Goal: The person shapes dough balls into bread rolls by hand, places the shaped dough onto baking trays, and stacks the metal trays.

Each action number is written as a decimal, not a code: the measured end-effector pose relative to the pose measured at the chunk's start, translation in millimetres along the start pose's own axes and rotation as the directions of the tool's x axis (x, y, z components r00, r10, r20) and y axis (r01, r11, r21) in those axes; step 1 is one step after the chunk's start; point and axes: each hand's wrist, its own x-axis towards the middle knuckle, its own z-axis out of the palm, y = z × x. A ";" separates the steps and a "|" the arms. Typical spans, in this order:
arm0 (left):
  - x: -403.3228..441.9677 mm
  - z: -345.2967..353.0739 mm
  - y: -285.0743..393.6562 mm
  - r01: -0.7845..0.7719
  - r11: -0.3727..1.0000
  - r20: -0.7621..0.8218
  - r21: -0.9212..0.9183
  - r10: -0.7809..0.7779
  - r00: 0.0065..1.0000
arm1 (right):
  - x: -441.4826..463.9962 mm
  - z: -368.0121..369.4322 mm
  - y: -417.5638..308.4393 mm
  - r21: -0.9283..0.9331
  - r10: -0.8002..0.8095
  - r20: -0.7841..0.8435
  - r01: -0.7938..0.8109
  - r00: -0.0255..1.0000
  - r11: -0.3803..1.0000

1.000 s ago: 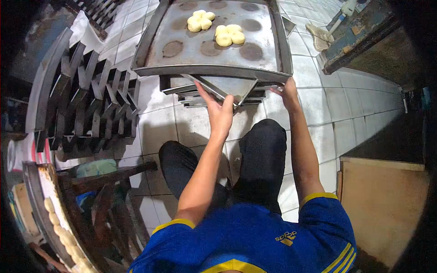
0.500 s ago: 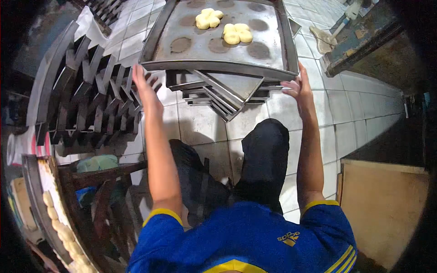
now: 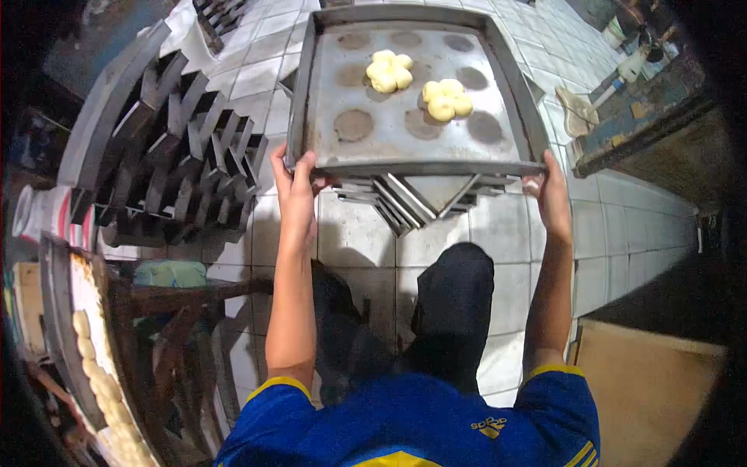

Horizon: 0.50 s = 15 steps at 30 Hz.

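A square metal tray [image 3: 389, 47] bears two clusters of pale dough balls, one left of centre [image 3: 389, 71] and the other [image 3: 447, 100] slightly nearer and to the right. My left hand [image 3: 296, 187] grips the tray's near left corner, thumb over the rim. At the near right corner, my right hand [image 3: 551, 191] is closed on the same tray, its fingers partly hidden. Below the tray, several more metal trays [image 3: 416, 204] are stacked at differing angles.
A tall stack of crisscrossed metal trays [image 3: 148, 140] stands at the left. At lower left, a board [image 3: 85, 288] holds a row of dough pieces. A wooden box [image 3: 646, 389] is at lower right, and a dark ledge [image 3: 638, 132] at upper right.
My left hand has left the lower stack and moved left onto the top tray's corner. The top tray appears lower in view, with more of its far end visible.
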 end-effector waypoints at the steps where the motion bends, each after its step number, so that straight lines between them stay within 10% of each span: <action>1: 4.2 0.0 1.9 0.038 0.999 0.005 -0.004 -0.038 0.999 | -4.8 4.8 -2.2 -0.026 -0.009 -0.016 0.009 1.000 1.000; 15: 4.5 30.5 106.5 0.463 0.825 -0.232 0.325 -0.405 0.884 | -52.9 23.8 -110.5 -0.184 0.427 -0.034 -0.426 0.904 0.886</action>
